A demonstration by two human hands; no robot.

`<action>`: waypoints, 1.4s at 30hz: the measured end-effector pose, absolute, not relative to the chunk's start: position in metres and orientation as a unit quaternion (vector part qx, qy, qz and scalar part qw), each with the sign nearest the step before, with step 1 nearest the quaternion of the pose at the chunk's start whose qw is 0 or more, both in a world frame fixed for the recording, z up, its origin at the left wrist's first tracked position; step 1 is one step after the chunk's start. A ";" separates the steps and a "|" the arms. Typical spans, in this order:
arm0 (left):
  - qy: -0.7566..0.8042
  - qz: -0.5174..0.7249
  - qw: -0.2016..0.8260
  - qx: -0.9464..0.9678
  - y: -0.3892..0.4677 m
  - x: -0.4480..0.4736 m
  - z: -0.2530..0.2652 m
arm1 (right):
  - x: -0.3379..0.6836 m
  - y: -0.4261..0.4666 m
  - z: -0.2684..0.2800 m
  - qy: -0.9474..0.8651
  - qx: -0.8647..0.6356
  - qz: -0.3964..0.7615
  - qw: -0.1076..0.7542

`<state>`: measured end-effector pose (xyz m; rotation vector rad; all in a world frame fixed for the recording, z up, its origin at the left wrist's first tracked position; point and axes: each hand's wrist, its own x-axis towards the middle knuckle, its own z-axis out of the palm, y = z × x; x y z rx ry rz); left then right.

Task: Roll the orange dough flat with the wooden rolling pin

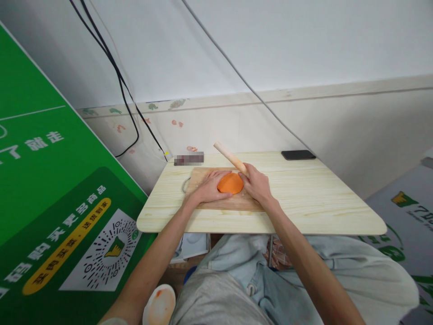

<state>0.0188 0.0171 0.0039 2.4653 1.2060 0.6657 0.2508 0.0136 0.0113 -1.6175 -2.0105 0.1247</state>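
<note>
A flat, rounded piece of orange dough [230, 183] lies on a wooden cutting board [233, 204] at the middle of the table. Around the dough's left side curls my left hand [211, 186], its fingers along the far edge and its thumb at the near edge. My right hand [258, 182] is closed around the near end of a wooden rolling pin [230, 156], just right of the dough. The pin slants up toward the far left, with its free end beyond the board. My right palm hides the gripped end.
The pale table [304, 198] stands against the wall. A black phone [298, 155] rests at its back right, and a blurred-out item [188, 158] at its back left. The board has a metal handle [184, 184]. A green sign [67, 189] leans at the left.
</note>
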 end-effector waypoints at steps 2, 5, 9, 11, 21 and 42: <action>0.426 0.238 0.163 0.857 0.018 0.019 0.003 | 0.251 0.014 0.011 -0.748 -0.602 0.046 0.276; 0.431 0.250 0.169 0.850 0.019 0.019 0.001 | 0.251 0.014 0.011 -0.749 -0.601 0.048 0.275; 0.433 0.262 0.174 0.845 0.020 0.018 0.001 | 0.251 0.014 0.011 -0.749 -0.601 0.052 0.273; 0.421 0.258 0.174 0.852 0.020 0.018 0.001 | 0.251 0.014 0.011 -0.749 -0.601 0.053 0.275; 0.413 0.252 0.151 0.862 0.019 0.020 -0.002 | 0.251 0.014 0.010 -0.748 -0.601 0.045 0.278; 0.466 0.193 0.126 0.854 0.017 0.035 0.003 | 0.251 0.015 0.009 -0.750 -0.599 0.043 0.277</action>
